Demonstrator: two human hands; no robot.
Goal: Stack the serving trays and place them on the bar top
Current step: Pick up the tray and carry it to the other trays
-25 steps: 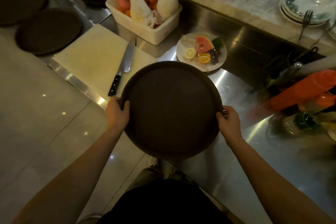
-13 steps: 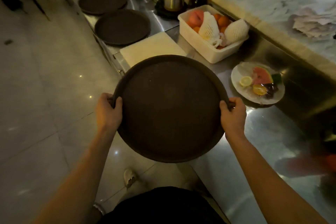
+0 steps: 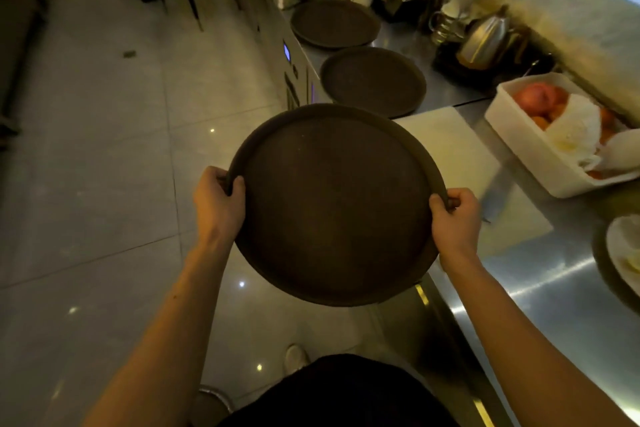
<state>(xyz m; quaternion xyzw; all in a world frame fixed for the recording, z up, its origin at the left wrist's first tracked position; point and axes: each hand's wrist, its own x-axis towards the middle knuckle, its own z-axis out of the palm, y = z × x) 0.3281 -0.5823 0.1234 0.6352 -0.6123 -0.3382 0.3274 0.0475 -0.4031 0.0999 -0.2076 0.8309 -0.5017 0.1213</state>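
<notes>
Head view: a round brown tray (image 3: 336,204) is held level over the floor beside the steel counter (image 3: 554,288). The left hand (image 3: 218,204) clamps its rim at nine o'clock, the right hand (image 3: 455,218) at three. Two more trays (image 3: 373,81) (image 3: 334,23) lie on the counter at twelve.

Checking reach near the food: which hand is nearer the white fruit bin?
Right. The right hand grips the held tray's rim on the side facing the white fruit bin; the left hand has its grip on the opposite rim, over the floor.
</notes>
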